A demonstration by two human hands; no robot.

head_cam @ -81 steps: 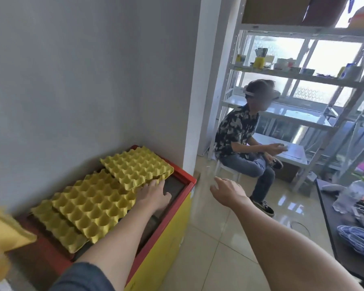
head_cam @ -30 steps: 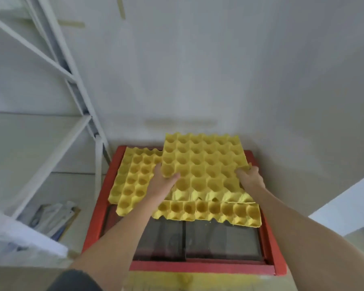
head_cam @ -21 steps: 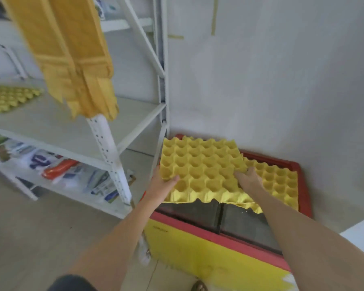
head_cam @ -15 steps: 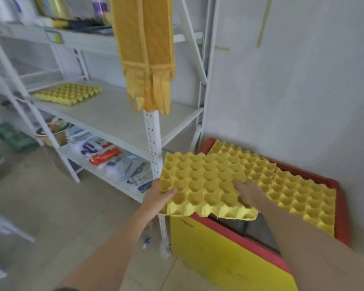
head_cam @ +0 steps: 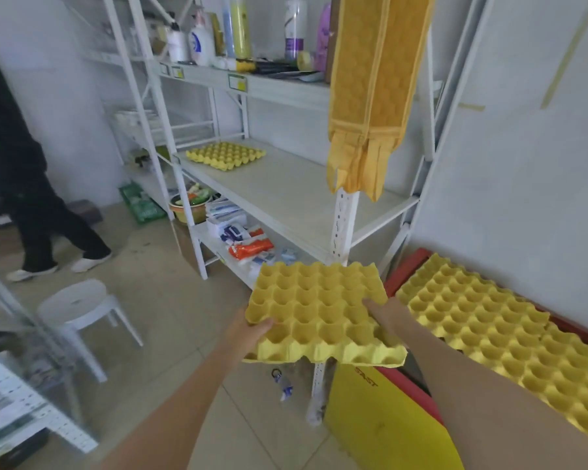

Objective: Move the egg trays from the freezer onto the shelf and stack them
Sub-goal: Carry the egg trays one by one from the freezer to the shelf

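shelf (head_cam: 296, 195) is standing to the front-left, its middle board bearing one tray already placed (head_cam: 225, 155) at the far end. freezer (head_cam: 398, 412) is sitting to the right, low, with two trays (head_cam: 489, 334) lying on its lid. carried tray (head_cam: 319, 310) is being held level in the air between freezer and shelf, below the board's near edge, its long axis appearing to run left to right. left hand (head_cam: 248, 330) is gripping the near-left edge, thumb on top; right hand (head_cam: 387, 312) is gripping the right side, fingers over the cells. the placed tray is lying ahead, higher and to the left; the left hand is nearer it, so the move probably calls for a lift and a reach forward-left.
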